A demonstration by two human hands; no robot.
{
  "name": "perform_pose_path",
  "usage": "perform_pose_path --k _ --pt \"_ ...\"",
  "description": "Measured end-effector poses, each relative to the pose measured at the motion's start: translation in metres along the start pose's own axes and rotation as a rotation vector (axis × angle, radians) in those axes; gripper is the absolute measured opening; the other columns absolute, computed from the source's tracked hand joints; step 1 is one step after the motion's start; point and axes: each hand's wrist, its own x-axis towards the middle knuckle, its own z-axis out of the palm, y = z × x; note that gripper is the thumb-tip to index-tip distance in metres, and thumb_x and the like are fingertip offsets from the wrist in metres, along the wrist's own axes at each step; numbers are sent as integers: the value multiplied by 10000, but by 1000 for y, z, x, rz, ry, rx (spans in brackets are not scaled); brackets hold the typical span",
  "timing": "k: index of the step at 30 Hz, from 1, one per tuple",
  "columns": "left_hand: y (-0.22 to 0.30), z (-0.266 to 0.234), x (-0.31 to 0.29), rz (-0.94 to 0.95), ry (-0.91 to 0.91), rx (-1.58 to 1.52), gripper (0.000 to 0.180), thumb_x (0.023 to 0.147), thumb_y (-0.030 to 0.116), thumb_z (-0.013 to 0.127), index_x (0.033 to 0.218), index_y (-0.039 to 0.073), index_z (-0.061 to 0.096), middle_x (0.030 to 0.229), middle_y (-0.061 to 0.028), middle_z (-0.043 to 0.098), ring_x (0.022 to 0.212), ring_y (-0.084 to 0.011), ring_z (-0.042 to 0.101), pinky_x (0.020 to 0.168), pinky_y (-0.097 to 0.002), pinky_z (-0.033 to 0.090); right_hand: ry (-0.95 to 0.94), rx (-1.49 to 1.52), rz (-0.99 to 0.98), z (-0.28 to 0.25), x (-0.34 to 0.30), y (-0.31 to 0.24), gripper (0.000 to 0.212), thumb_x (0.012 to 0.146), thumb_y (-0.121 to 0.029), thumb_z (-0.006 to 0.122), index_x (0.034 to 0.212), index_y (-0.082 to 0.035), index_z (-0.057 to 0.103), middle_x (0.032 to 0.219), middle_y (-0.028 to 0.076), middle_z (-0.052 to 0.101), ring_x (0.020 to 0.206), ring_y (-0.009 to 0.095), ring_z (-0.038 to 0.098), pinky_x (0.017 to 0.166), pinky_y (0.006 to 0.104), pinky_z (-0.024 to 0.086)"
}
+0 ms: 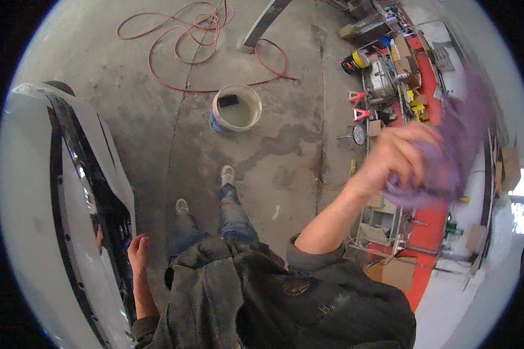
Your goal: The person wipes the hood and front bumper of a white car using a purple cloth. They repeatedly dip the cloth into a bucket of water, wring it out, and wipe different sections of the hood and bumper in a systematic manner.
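My right hand [403,158] is raised on the right, closed around a purple cloth [457,145]. The cloth hangs loose past my fingers and is smeared by motion. On the left, my left hand [138,253] is low beside the car body [78,168], its fingers loosely stretched and nothing seen in them. The car is white with black trim along its edge. From this view I cannot tell whether that hand touches the car.
A white bucket [239,110] with cloudy water and a black block-shaped thing stands on the concrete floor ahead. Beyond it, a red hose [186,90] lies in loops near a metal post [265,26]. Red-topped shelving [428,232] along the right holds tools and boxes.
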Motion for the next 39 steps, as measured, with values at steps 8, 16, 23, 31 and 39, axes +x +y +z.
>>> perform_pose_path --k 8,16,23,31,39 --pt "-5 129 -61 -117 179 175 221 970 167 624 1100 -8 657 933 -53 679 806 -135 621 726 -284 511 175 -171 252 -36 74 -116 137 966 -150 477 1022 -94 589 882 81 599 450 181 506 390 271 327" --pt "138 234 -107 -112 263 -572 273 990 163 617 1213 6 633 1099 -76 708 933 -129 650 805 -279 522 1416 -1343 445 -230 14 -351 399 1005 -363 394 1199 -67 579 1137 93 611 894 243 561 775 384 425" --pt "204 244 -109 -19 328 -452 261 974 144 640 1189 -5 648 1093 -64 715 952 -130 657 834 -266 516 1701 -1388 570 -360 -35 -428 574 1027 -462 355 1398 -42 480 1369 133 560 1208 305 586 994 509 500" --pt "179 237 -115 -76 328 -392 307 956 195 685 1190 -1 662 1060 -57 730 938 -108 658 782 -249 513 1641 -1784 797 -359 3 -426 522 905 -346 590 1332 -77 458 1228 167 554 929 392 660 697 525 589" --pt "163 218 -99 18 234 -391 353 947 235 697 1206 -1 653 1110 -77 714 983 -127 656 881 -272 516 1185 -1686 622 -324 79 -366 276 928 -246 614 1148 -101 532 1022 59 615 776 234 680 601 389 574"
